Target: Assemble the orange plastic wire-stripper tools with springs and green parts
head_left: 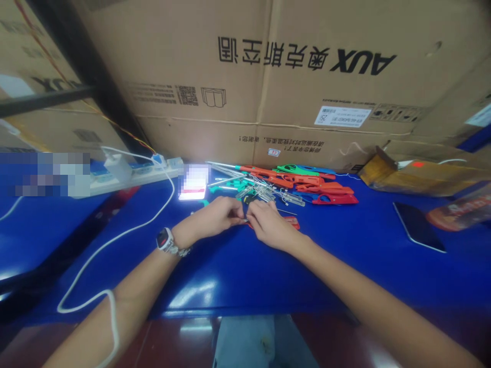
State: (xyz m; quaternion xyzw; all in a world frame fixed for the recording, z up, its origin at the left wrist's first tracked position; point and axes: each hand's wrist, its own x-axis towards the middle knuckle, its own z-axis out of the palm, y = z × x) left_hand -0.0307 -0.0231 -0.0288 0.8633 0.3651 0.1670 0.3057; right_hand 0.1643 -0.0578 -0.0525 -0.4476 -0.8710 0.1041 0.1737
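A red lighter casing (294, 223) lies low over the blue table, mostly covered by my right hand (267, 223), whose fingers are closed on it. My left hand (223, 214), with a watch on its wrist, meets it at the casing's left end. Its thumb and fingertips are pinched together there; what sits between them is too small to make out. Just beyond my hands is a pile of clear lighter tanks (293, 198) with thin wires. Behind those lie orange and red long-nosed lighter casings (326, 190), a green casing (291, 168) and several metal tubes.
Left of the pile is a lit phone (193, 184). A white power strip (146, 176) has a charger and a cable that runs over my left forearm. A dark phone (416, 225), a bottle (460, 212) and an open carton (414, 171) stand right. Large cardboard boxes (245, 107) wall off the back.
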